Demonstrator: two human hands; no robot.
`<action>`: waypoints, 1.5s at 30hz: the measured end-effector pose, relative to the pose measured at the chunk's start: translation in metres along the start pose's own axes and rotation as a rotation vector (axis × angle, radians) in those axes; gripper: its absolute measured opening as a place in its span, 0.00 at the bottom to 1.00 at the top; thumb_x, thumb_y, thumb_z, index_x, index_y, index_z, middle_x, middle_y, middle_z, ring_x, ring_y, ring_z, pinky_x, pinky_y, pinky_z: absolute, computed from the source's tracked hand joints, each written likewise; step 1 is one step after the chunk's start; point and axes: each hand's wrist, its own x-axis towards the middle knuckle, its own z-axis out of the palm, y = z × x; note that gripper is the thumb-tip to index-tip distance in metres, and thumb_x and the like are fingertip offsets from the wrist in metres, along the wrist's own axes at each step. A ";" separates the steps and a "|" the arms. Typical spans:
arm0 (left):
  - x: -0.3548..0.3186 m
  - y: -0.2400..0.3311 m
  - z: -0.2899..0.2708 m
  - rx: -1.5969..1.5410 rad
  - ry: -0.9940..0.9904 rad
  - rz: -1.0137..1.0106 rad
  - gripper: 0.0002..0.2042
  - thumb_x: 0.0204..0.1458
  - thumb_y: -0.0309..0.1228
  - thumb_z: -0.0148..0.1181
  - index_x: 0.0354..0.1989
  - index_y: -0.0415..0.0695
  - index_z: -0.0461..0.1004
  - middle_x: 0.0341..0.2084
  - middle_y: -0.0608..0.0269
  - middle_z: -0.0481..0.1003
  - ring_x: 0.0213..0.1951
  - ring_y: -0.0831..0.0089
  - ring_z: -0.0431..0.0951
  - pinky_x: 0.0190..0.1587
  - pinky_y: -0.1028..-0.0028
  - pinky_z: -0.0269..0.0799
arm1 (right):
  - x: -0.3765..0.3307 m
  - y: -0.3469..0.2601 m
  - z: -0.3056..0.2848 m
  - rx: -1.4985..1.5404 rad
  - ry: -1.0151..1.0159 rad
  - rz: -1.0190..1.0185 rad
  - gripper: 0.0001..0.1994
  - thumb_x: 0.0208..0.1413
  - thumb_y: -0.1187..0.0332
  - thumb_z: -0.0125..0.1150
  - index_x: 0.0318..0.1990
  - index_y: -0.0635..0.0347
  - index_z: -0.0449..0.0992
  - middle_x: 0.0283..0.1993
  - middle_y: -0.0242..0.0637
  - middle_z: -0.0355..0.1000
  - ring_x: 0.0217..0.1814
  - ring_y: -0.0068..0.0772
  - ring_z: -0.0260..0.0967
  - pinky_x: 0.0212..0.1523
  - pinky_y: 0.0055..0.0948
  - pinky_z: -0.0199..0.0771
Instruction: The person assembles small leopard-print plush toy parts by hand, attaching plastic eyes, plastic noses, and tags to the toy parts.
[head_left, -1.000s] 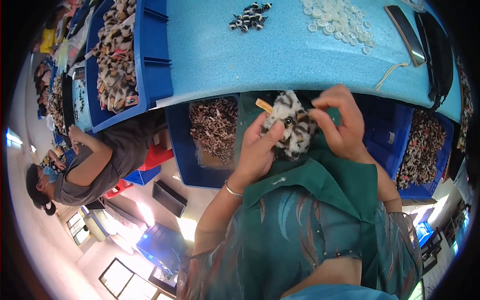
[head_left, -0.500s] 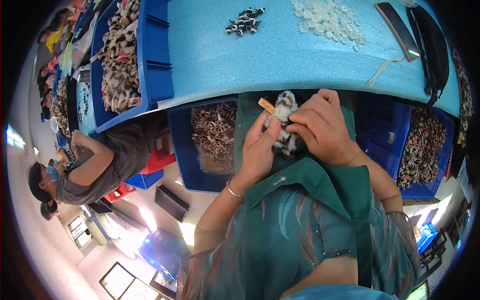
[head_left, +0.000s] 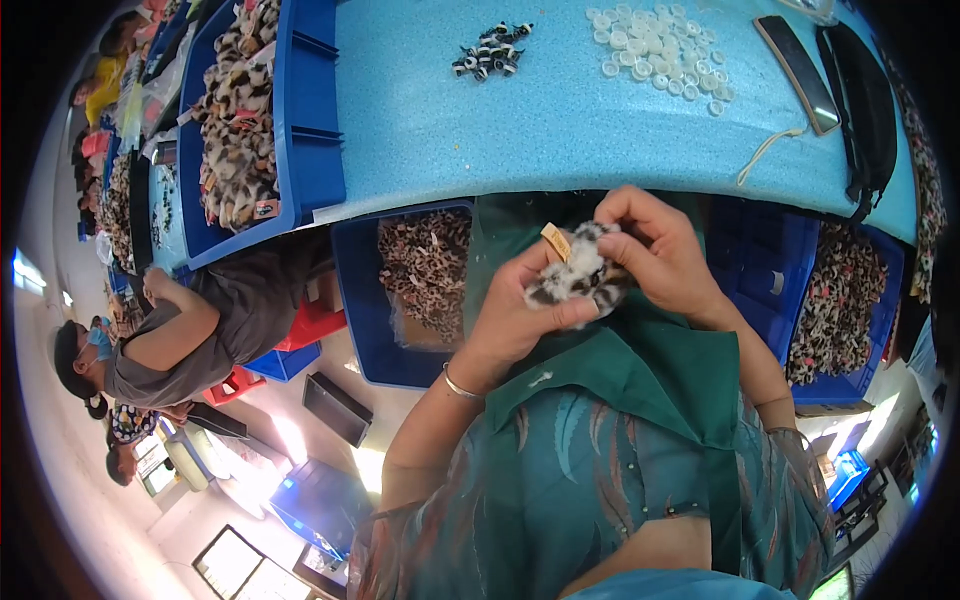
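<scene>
Above my green apron, just off the table's near edge, I hold a small black-and-white plush toy piece (head_left: 572,278) with a tan tag (head_left: 555,243) sticking up from it. My left hand (head_left: 525,310) grips its left side, with the thumb pressed across the fur. At its upper right, my right hand (head_left: 655,250) pinches the plush between thumb and fingers. Whether a small part sits in that pinch is hidden. On the blue table (head_left: 420,150) lie a small heap of black-and-white plastic pieces (head_left: 492,52) and a spread of whitish translucent round caps (head_left: 660,50).
A blue crate (head_left: 305,120) of plush pieces stands at the table's left. Below the edge are blue bins on the left (head_left: 370,350) and right (head_left: 790,300), filled with plush. A phone (head_left: 797,75) and a black pouch (head_left: 862,110) lie at right. A co-worker (head_left: 200,310) sits at left.
The plush has turned from upright to a more sideways lie and come slightly nearer me. My left thumb has shifted lower over it, and my right hand has moved to its upper end.
</scene>
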 end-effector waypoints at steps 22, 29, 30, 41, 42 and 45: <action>0.009 -0.012 -0.034 -0.399 0.199 0.176 0.15 0.57 0.25 0.60 0.52 0.35 0.70 0.43 0.56 0.77 0.43 0.70 0.80 0.46 0.71 0.78 | 0.164 0.015 -0.030 -1.149 0.080 -0.739 0.06 0.52 0.75 0.58 0.39 0.59 0.74 0.37 0.38 0.65 0.37 0.45 0.68 0.36 0.41 0.70; 0.015 -0.009 -0.036 -0.423 0.213 0.160 0.14 0.60 0.30 0.57 0.50 0.34 0.70 0.43 0.55 0.77 0.42 0.68 0.80 0.46 0.69 0.78 | 0.149 0.010 -0.019 -1.018 -0.062 -0.557 0.08 0.52 0.72 0.61 0.38 0.58 0.70 0.37 0.39 0.66 0.37 0.46 0.68 0.37 0.42 0.69; 0.016 -0.006 -0.035 -0.430 0.198 0.151 0.15 0.61 0.31 0.56 0.51 0.34 0.70 0.44 0.55 0.77 0.43 0.68 0.80 0.46 0.69 0.78 | 0.149 0.011 -0.019 -1.016 -0.054 -0.601 0.08 0.52 0.72 0.62 0.38 0.58 0.70 0.37 0.39 0.66 0.37 0.46 0.68 0.37 0.43 0.69; 0.016 -0.005 -0.025 -0.342 0.251 0.202 0.16 0.62 0.35 0.55 0.52 0.35 0.69 0.45 0.57 0.76 0.45 0.71 0.78 0.48 0.71 0.76 | 0.085 -0.024 -0.004 -0.602 -0.106 -0.535 0.08 0.48 0.72 0.65 0.35 0.58 0.73 0.43 0.37 0.71 0.42 0.43 0.69 0.47 0.36 0.68; 0.016 -0.006 -0.024 -0.343 0.236 0.197 0.16 0.62 0.35 0.55 0.52 0.35 0.69 0.45 0.58 0.76 0.45 0.71 0.78 0.48 0.72 0.76 | 0.070 -0.030 0.005 -0.584 -0.143 -0.546 0.09 0.47 0.73 0.66 0.35 0.58 0.73 0.45 0.38 0.70 0.44 0.42 0.69 0.48 0.36 0.68; 0.018 -0.013 -0.027 -0.336 0.191 0.155 0.17 0.61 0.35 0.56 0.52 0.36 0.69 0.44 0.58 0.76 0.44 0.72 0.78 0.46 0.73 0.76 | 0.051 -0.021 0.017 -0.540 -0.205 -0.550 0.10 0.46 0.74 0.67 0.35 0.60 0.72 0.48 0.38 0.69 0.46 0.42 0.69 0.48 0.35 0.68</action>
